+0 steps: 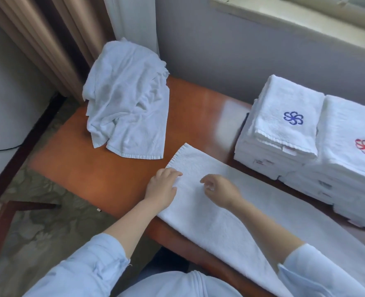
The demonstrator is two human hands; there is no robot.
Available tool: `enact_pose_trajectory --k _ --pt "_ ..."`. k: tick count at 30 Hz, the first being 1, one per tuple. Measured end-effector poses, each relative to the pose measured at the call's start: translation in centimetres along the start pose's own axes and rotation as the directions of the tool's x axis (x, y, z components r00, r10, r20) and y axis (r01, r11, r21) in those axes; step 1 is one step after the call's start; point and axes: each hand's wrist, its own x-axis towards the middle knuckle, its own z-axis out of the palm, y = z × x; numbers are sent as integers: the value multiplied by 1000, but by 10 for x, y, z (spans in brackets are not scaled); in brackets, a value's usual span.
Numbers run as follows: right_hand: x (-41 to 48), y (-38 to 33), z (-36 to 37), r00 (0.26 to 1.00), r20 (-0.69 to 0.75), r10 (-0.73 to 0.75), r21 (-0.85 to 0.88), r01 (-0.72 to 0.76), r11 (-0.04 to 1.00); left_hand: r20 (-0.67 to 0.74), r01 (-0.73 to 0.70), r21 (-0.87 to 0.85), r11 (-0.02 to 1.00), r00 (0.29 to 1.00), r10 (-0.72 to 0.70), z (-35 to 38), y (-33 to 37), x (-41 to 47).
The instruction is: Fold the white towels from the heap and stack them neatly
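mid-task. long white towel (pixel 230 228) laid flat as a narrow strip from centre to lower right of frame on wooden table (pixel 80 172); cross folds not yet made. beyond it, heap (pixel 125 99) of crumpled towels at upper centre-left, left to fold. done so far: blue-flower stack (pixel 284 129) and red-flower stack (pixel 353 163) at right, touching side by side. grip: left hand (pixel 162 187) resting on strip's left edge near its end, fingers lightly bent, no clear pinch. right hand (pixel 220 189) just beside it over the strip, fingers loosely curled, nothing visibly held.
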Motion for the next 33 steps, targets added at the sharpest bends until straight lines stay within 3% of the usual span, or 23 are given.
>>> enact_pose_trajectory --k 5,13,15,18,22,27,33 --pt "-2 2 12 999 -32 10 -12 -11 1000 -5 -80 173 982 997 82 -5 -1 15" --pt "-1 7 2 988 -142 61 15 -59 998 13 -4 357 934 1000 -1 -19 6 33" --pt "-6 14 -4 977 -196 81 13 -80 997 20 -61 392 918 998 58 -19 17 44" --pt "-16 32 -16 954 -266 140 -32 -154 988 63 -203 245 948 979 193 -16 39 63" --pt "-24 58 -30 939 -223 263 -162 -302 940 161 -401 211 892 914 373 -12 68 85" --pt "-26 78 -30 926 -235 297 -300 -360 884 291 -438 343 831 890 350 -7 82 103" --pt "-25 77 -34 913 -213 347 -182 -386 904 319 -462 422 780 881 349 -14 93 117"
